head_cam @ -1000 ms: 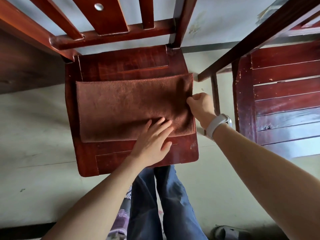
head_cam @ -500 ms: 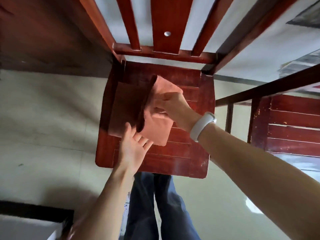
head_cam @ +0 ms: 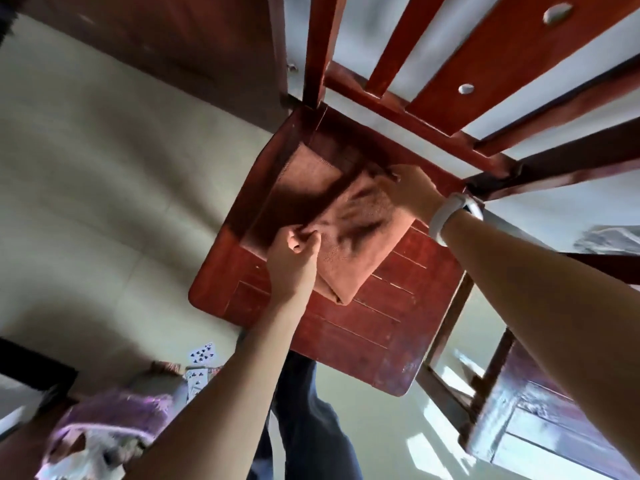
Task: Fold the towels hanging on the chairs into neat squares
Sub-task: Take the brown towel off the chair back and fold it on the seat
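Note:
A brown-orange towel [head_cam: 360, 244] lies folded on the seat of a red wooden chair [head_cam: 349, 327], its right half laid over the left. My left hand [head_cam: 294, 251] pinches the towel's near edge at the fold. At the far corner of the upper layer, my right hand [head_cam: 412, 195] grips the cloth; a white band sits on that wrist. The part of the towel further left lies flat in shadow.
A second red chair [head_cam: 554, 427] stands at the lower right. A dark wooden table edge [head_cam: 173, 46] runs along the top left. Playing cards [head_cam: 201, 355] and a purple cloth [head_cam: 114, 420] lie on the pale floor at the lower left.
My right hand has carried the towel's right end over to the left and laid it down. The left hand has gone from flat on the towel to pinching its edge. The view has tilted.

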A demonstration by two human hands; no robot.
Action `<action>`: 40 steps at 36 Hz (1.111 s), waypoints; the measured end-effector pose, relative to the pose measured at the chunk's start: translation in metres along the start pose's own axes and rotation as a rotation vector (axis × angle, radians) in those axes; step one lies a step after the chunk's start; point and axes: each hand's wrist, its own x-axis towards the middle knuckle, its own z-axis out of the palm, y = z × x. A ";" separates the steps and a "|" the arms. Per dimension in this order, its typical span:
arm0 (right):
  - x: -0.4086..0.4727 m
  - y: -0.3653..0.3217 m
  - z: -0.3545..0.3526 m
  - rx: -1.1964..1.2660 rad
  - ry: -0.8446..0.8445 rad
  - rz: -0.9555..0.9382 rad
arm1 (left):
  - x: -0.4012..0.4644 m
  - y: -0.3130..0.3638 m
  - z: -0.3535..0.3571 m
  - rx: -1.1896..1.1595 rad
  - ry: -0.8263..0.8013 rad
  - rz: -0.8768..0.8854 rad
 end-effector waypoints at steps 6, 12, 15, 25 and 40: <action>-0.001 -0.014 -0.003 0.266 -0.039 0.044 | -0.010 -0.005 -0.020 -0.187 -0.076 0.019; -0.005 -0.042 -0.004 0.295 -0.024 -0.114 | -0.008 -0.009 -0.036 -0.228 -0.032 -0.012; -0.001 -0.057 0.003 0.268 -0.023 -0.206 | -0.003 -0.012 -0.042 -0.198 0.039 -0.031; 0.020 -0.081 0.040 0.155 0.025 -0.167 | 0.016 -0.022 -0.057 0.082 0.294 0.000; 0.031 -0.087 0.056 0.020 0.154 -0.114 | 0.036 -0.019 -0.059 0.223 0.366 0.077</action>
